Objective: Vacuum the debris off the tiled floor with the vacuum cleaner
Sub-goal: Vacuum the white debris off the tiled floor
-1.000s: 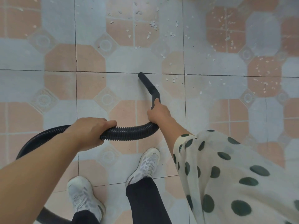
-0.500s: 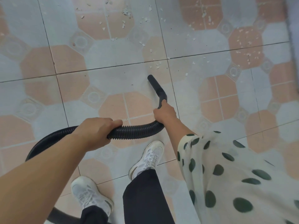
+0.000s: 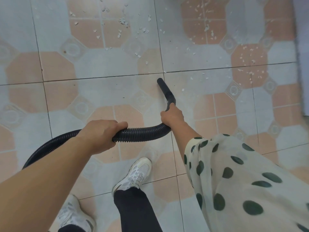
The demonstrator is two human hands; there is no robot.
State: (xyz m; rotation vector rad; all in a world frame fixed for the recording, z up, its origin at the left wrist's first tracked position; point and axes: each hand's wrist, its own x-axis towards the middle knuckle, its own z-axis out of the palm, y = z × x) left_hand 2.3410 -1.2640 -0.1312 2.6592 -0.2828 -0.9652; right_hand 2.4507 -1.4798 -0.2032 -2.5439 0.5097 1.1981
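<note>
A black ribbed vacuum hose point(image 3: 142, 132) curves from the lower left across the middle of the view and ends in a rigid black nozzle point(image 3: 164, 88) whose tip points down at the tiled floor point(image 3: 108, 64). My left hand point(image 3: 102, 133) is wrapped around the hose. My right hand point(image 3: 172, 115) grips the bent handle just behind the nozzle. Small white debris point(image 3: 124, 22) lies scattered on the tiles beyond the nozzle, with more debris at the upper right point(image 3: 249, 62). A single chip point(image 3: 182, 89) lies just right of the nozzle.
My two white sneakers point(image 3: 133, 175) and dark trouser legs stand on the tiles below the hose. A cream sleeve with dark green dots point(image 3: 242, 181) fills the lower right. A grey edge point(image 3: 302, 56) runs down the far right.
The view has swung, so the debris sits closer and more central. The nozzle tip now lies near the tile joint, with the chips just ahead. Both hands keep their grip.
</note>
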